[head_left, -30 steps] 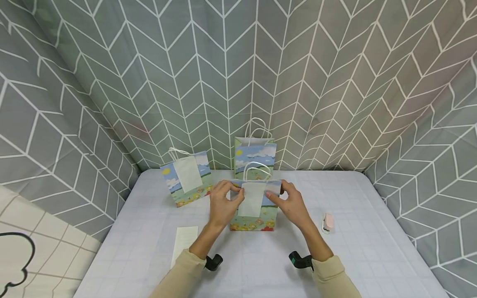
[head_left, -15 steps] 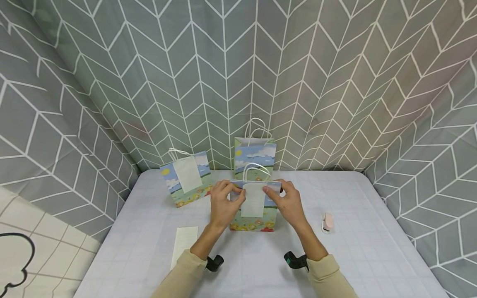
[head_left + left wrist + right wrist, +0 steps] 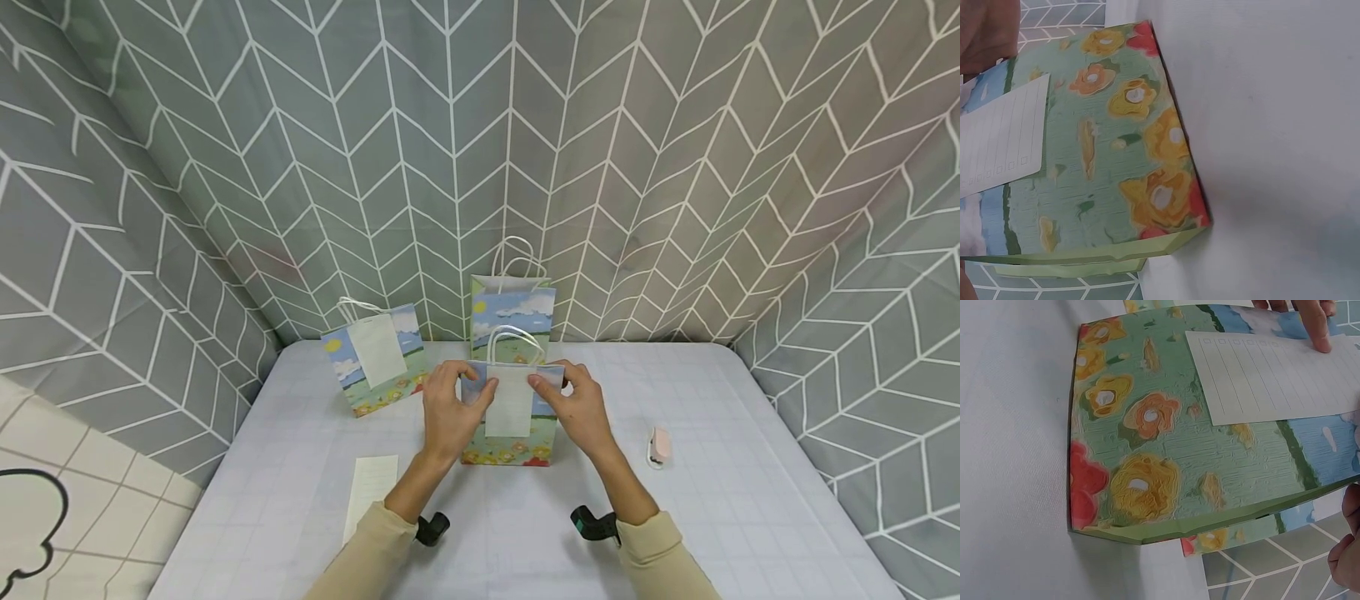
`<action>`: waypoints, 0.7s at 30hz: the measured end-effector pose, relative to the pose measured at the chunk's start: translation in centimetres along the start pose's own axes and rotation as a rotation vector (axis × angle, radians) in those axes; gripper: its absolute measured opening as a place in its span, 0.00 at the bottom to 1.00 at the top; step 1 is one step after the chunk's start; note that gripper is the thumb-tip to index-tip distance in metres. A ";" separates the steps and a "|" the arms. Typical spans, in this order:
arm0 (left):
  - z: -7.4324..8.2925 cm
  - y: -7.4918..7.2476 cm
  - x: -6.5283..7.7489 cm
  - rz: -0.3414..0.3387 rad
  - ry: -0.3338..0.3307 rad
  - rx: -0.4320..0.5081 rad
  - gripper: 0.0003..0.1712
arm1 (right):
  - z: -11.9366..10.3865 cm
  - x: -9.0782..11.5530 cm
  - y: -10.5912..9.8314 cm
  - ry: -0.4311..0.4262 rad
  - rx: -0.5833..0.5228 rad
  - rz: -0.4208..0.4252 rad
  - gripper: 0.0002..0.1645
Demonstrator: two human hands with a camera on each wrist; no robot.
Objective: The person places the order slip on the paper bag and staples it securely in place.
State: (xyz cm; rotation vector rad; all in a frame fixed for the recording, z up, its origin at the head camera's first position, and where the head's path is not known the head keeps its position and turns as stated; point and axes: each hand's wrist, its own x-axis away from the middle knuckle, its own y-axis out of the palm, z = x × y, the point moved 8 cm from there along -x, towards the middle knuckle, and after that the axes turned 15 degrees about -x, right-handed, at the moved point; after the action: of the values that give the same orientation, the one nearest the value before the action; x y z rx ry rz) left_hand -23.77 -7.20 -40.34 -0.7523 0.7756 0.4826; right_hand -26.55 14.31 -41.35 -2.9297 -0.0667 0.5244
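A small paper gift bag (image 3: 480, 451), printed with sky and flowers, stands upright before me with a white lined paper slip (image 3: 507, 412) against its upper front. My left hand (image 3: 448, 410) grips the bag's upper left edge, its thumb at the slip's left side. On the opposite side, my right hand (image 3: 583, 410) pinches the upper right edge, thumb at the slip's top right corner and fingers behind the bag. Lines and small checkboxes show on the slip (image 3: 1266, 378) in the right wrist view. Twisted white handles rise above the slip.
Behind stands a second gift bag (image 3: 513, 308). A third bag (image 3: 347, 371), with a white slip (image 3: 378, 352) on its front, leans at the back left. Another lined slip (image 3: 371, 487) lies by my left forearm. A small pink stapler (image 3: 660, 447) sits at right.
The slip has shifted slightly right and now hangs straighter on the bag. My right hand has moved a little left, its thumb now at the slip's upper corner.
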 end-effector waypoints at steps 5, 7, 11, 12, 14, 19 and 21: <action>0.1 0.0 -0.1 -0.021 -0.042 0.003 0.29 | 0.1 0.1 0.1 0.007 0.004 -0.009 0.15; 0.2 0.2 -0.2 -0.035 -0.027 0.015 0.29 | 0.1 0.1 0.1 0.010 0.006 -0.013 0.15; 0.5 0.3 -0.6 -0.040 0.022 0.040 0.20 | 0.1 0.1 0.1 0.009 0.003 -0.015 0.15; 0.6 0.3 -0.6 -0.035 0.033 0.043 0.18 | 0.1 0.1 0.1 0.008 0.001 -0.016 0.15; 0.6 0.3 -0.7 -0.026 0.042 0.050 0.16 | 0.0 0.1 0.2 0.004 -0.002 -0.017 0.15; 0.6 0.3 -0.8 -0.019 0.044 0.070 0.14 | -0.1 0.2 0.2 0.000 0.000 -0.015 0.14; 0.7 0.3 -0.8 -0.022 0.041 0.077 0.14 | 0.0 0.2 0.2 0.001 0.000 -0.014 0.14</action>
State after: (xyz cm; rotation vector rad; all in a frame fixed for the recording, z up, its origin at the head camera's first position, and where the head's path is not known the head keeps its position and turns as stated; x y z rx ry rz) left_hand -24.14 -6.62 -39.50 -0.7000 0.8185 0.4167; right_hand -26.38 14.13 -41.42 -2.9269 -0.0871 0.5204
